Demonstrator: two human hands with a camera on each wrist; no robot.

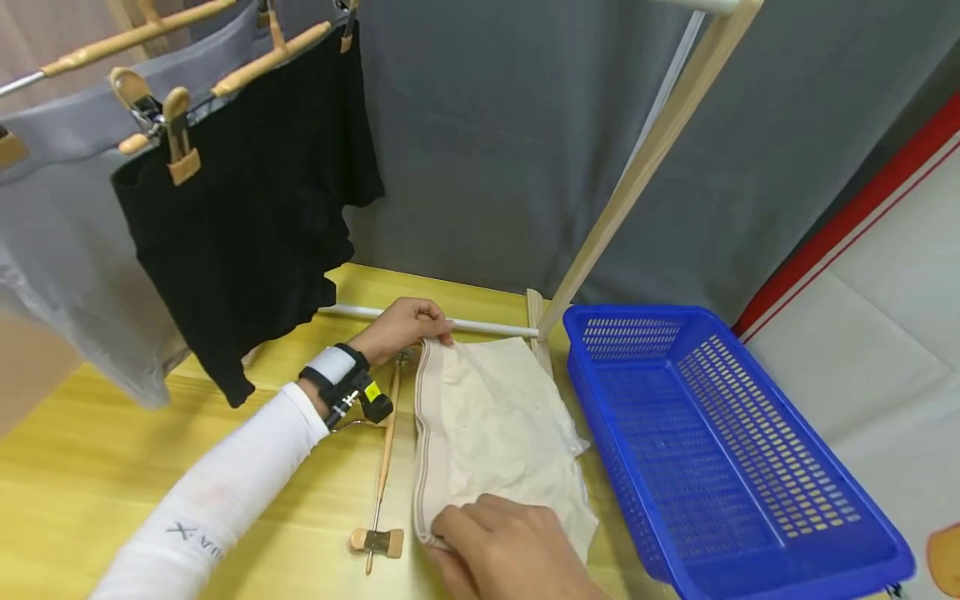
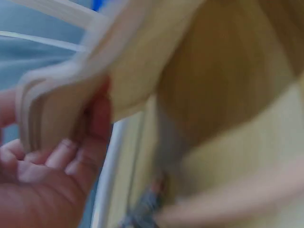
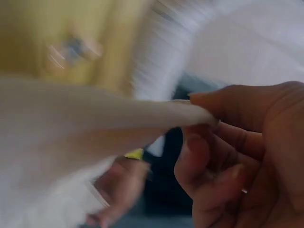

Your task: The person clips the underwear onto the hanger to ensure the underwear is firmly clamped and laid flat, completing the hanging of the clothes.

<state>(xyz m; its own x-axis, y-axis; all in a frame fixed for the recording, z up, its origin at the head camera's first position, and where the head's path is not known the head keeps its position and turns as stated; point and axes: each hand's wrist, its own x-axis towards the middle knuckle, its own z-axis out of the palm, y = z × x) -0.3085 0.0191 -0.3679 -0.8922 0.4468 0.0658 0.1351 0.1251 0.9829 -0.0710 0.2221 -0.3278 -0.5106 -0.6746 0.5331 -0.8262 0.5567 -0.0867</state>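
Note:
A cream pair of shorts (image 1: 491, 425) with a striped waistband lies on the yellow table (image 1: 90, 467). My left hand (image 1: 405, 327) pinches the far end of the waistband (image 2: 57, 109), close to the white rail. My right hand (image 1: 498, 546) pinches the near end of the waistband (image 3: 142, 118) at the table's front. A wooden clip hanger (image 1: 384, 467) lies flat just left of the shorts, between my two hands.
A blue plastic basket (image 1: 720, 450) stands to the right of the shorts. Black shorts (image 1: 247, 217) and a grey garment (image 1: 52, 250) hang from wooden clip hangers at the upper left. A slanted wooden rack post (image 1: 637, 175) rises behind the shorts.

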